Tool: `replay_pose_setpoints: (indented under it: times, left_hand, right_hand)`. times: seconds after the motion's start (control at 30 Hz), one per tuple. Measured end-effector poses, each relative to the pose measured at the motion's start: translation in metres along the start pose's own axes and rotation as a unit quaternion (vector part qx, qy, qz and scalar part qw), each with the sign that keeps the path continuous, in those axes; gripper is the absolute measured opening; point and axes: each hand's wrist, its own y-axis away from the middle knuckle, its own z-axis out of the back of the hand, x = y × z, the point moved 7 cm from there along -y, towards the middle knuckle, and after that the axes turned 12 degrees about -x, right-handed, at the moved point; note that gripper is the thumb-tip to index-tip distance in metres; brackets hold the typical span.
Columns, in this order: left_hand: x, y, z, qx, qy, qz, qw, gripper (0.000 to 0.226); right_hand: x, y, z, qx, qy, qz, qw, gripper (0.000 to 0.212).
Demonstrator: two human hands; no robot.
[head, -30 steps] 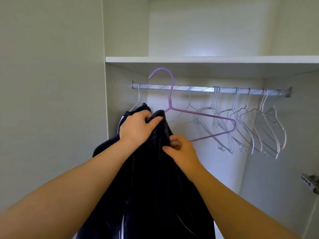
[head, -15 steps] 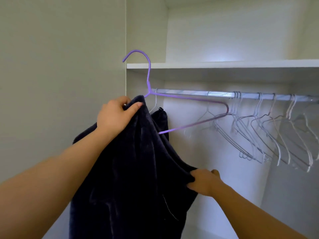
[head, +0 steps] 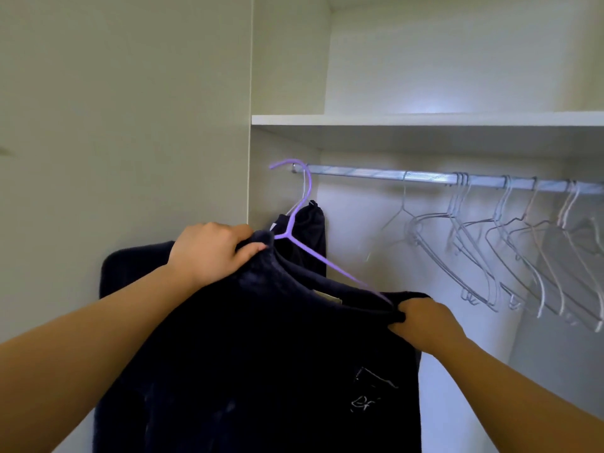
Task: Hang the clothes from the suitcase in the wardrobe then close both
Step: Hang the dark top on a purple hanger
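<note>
A dark navy fleece garment [head: 268,354] hangs over a purple hanger [head: 305,250] in front of the open wardrobe. My left hand [head: 212,253] grips the garment's left shoulder at the hanger's neck. My right hand [head: 425,322] pinches the right shoulder at the hanger's far end. The purple hook sits level with the left end of the metal rail [head: 425,179]; I cannot tell whether it rests on it. Behind, another dark garment [head: 310,237] hangs from a pale hanger at the rail's left end. The suitcase is out of sight.
Several empty silver wire hangers [head: 490,250] hang along the middle and right of the rail. A white shelf [head: 425,120] runs just above the rail. The wardrobe's left side panel [head: 130,125] stands close to my left arm.
The hanger's hook has dropped from above the shelf to rail height. My right hand rose and spread the garment's right shoulder over the hanger's arm. The view shifted left.
</note>
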Motion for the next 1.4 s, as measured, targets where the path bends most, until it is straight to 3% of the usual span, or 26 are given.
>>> replay_pose_setpoints:
  times: [0.13, 0.23, 0.33, 0.43, 0.5, 0.53, 0.67, 0.8, 0.97, 1.07, 1.1, 1.17, 1.27, 1.4]
  left_hand:
    - [-0.020, 0.006, -0.021, 0.065, 0.038, 0.048, 0.996, 0.049]
    - [-0.039, 0.008, -0.037, 0.094, 0.077, 0.106, 0.987, 0.038]
    - [-0.056, 0.014, -0.053, 0.103, 0.110, 0.126, 0.981, 0.039]
    - [-0.060, 0.017, -0.059, 0.088, 0.184, 0.151, 0.967, 0.044]
    - [-0.062, 0.014, -0.057, 0.069, 0.244, 0.155, 0.955, 0.045]
    - [-0.063, 0.012, -0.054, 0.063, 0.264, 0.151, 0.951, 0.045]
    - [-0.077, 0.005, -0.048, 0.062, 0.263, 0.133, 0.954, 0.039]
    - [-0.080, 0.013, -0.050, 0.088, 0.235, 0.108, 0.962, 0.037]
    - [-0.051, 0.029, -0.063, 0.210, 0.135, 0.075, 0.965, 0.035]
    - [-0.057, 0.030, -0.069, 0.255, 0.180, 0.062, 0.948, 0.021]
    - [-0.071, 0.028, -0.069, 0.258, 0.221, 0.049, 0.939, 0.026]
    - [-0.096, 0.021, -0.065, 0.253, 0.287, 0.061, 0.922, 0.011]
    - [-0.103, 0.008, -0.061, 0.232, 0.294, 0.101, 0.922, 0.039]
    - [-0.077, 0.003, -0.063, 0.165, 0.288, 0.166, 0.928, 0.043]
  right_hand:
    - [-0.005, -0.001, 0.024, -0.079, -0.113, -0.030, 0.990, 0.020]
    - [0.013, 0.001, 0.041, -0.128, -0.189, 0.015, 0.974, 0.007]
    - [0.027, 0.005, 0.052, -0.146, -0.268, 0.026, 0.952, 0.010]
    - [0.019, 0.010, 0.064, -0.180, -0.302, -0.015, 0.936, 0.035]
    - [0.000, 0.012, 0.063, -0.156, -0.210, -0.084, 0.962, 0.062]
    - [-0.007, 0.014, 0.061, -0.134, -0.172, -0.117, 0.969, 0.065]
    - [-0.008, 0.019, 0.060, -0.112, -0.176, -0.144, 0.967, 0.028]
    - [-0.009, 0.022, 0.055, -0.130, -0.204, -0.137, 0.961, 0.014]
    - [-0.025, 0.021, 0.054, -0.165, -0.250, -0.174, 0.938, 0.014]
    - [-0.023, 0.019, 0.055, -0.173, -0.252, -0.174, 0.936, 0.015]
    - [-0.019, 0.019, 0.053, -0.171, -0.254, -0.169, 0.937, 0.017]
    - [-0.007, 0.016, 0.053, -0.172, -0.260, -0.150, 0.938, 0.022]
    - [0.003, 0.015, 0.056, -0.175, -0.285, -0.117, 0.935, 0.023]
    - [-0.002, 0.017, 0.063, -0.172, -0.257, -0.080, 0.948, 0.018]
